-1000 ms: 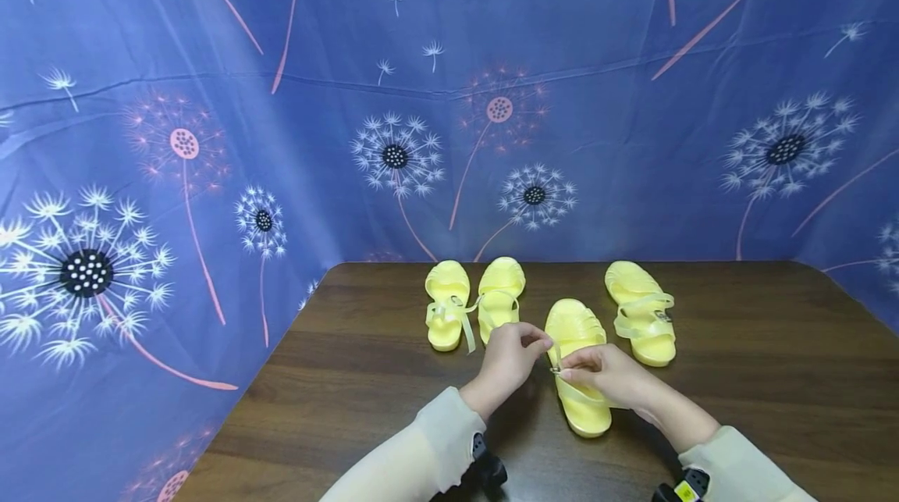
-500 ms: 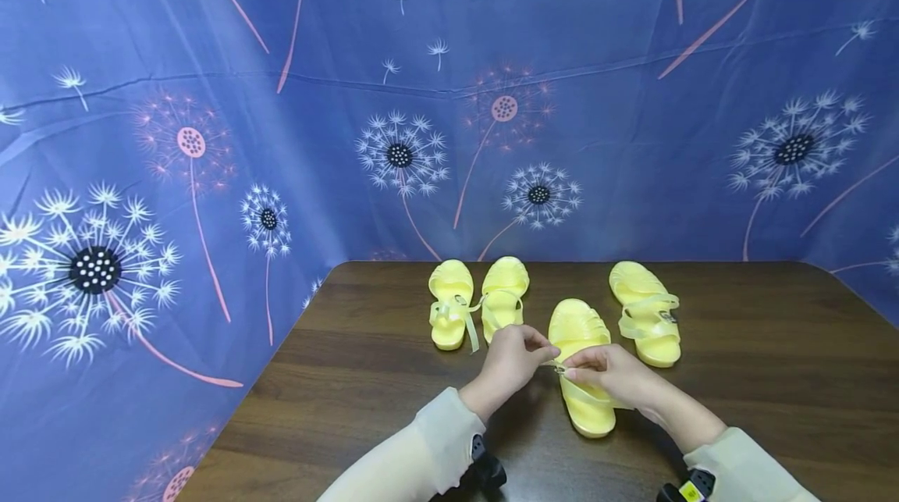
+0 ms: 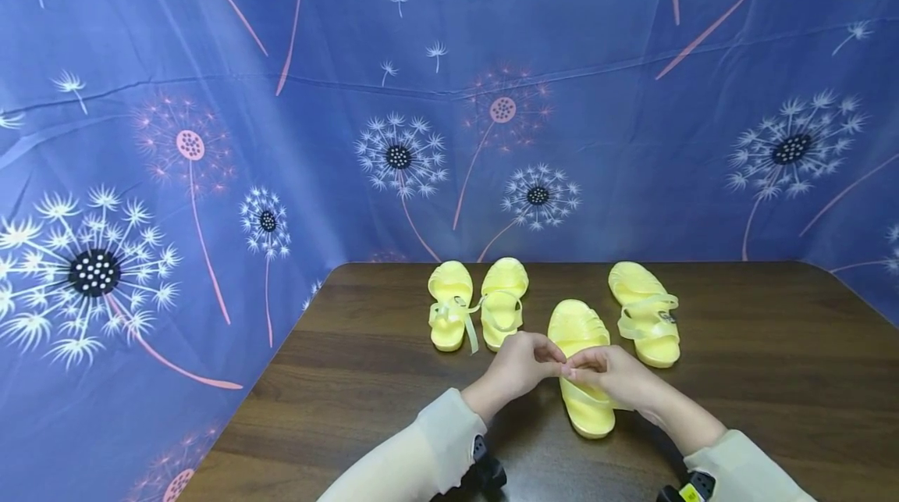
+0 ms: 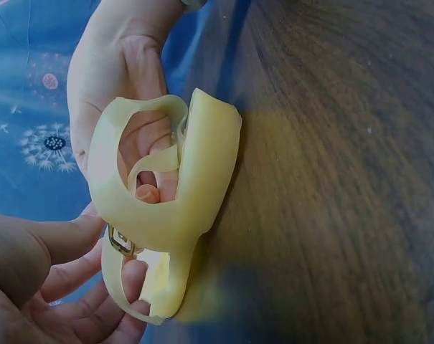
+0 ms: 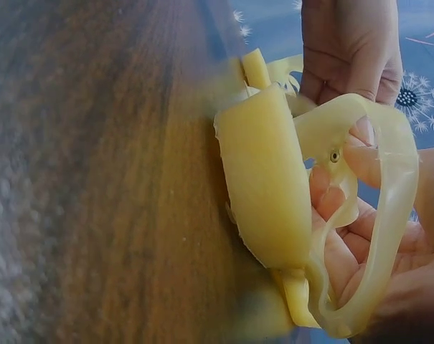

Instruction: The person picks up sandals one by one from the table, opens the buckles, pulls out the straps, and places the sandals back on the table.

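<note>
From the head camera, the left hand (image 3: 516,369) and right hand (image 3: 612,374) meet fingertip to fingertip, pinching the ankle strap (image 3: 577,393) of a yellow sandal (image 3: 580,377) lying beneath them. At the left wrist, fingers (image 4: 69,240) grip beside its buckle (image 4: 120,242). At the right wrist, fingers (image 5: 349,161) pinch the strap.

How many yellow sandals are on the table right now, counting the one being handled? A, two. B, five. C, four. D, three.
C: a pair stands at the back left, one sandal sits at the back right, and the left hand and right hand pinch the strap of a fourth sandal in front.
</note>
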A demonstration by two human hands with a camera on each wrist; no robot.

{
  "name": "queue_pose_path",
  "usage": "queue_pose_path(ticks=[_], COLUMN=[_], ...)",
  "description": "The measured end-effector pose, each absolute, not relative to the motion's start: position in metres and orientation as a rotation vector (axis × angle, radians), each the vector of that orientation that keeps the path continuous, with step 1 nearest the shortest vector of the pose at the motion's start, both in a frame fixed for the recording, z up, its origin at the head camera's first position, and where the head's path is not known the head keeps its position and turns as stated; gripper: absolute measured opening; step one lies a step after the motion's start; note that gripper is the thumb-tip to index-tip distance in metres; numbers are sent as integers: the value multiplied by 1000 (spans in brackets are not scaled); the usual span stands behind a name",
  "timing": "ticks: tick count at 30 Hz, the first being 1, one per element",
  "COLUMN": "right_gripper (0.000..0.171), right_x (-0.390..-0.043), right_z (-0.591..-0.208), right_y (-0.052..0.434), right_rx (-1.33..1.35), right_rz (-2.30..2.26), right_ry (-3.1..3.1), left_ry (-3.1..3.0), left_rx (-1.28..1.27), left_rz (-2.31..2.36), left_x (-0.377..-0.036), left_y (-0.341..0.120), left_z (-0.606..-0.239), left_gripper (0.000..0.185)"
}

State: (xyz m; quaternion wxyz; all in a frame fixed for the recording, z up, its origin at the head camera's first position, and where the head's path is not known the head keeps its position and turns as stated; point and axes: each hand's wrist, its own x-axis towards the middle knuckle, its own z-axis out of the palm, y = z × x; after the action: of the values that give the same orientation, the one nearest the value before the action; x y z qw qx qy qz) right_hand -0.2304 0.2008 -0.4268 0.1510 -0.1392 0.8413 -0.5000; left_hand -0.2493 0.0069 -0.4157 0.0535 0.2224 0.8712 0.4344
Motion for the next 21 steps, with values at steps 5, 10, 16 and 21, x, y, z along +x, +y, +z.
queue_pose_path(ticks=[5, 10, 16, 21], right_gripper=[33, 37, 40, 38], right_x=[-233, -234, -235, -232], right_z=[-426, -425, -424, -422], right_y=[202, 203, 207, 208], right_rx=[-434, -462, -411, -352], right_rz=[-1457, -1487, -1477, -1443], right_ry=[2402, 2357, 2345, 2426], left_ry=[2625, 2614, 2546, 2499], left_rx=[625, 561, 484, 509], left_rz=[1292, 1239, 1277, 1290], left_x=[-252, -253, -251, -250], left_y=[8, 10, 11, 11], left_z=[-412, -408, -410, -413], left_gripper=[8, 12, 15, 12])
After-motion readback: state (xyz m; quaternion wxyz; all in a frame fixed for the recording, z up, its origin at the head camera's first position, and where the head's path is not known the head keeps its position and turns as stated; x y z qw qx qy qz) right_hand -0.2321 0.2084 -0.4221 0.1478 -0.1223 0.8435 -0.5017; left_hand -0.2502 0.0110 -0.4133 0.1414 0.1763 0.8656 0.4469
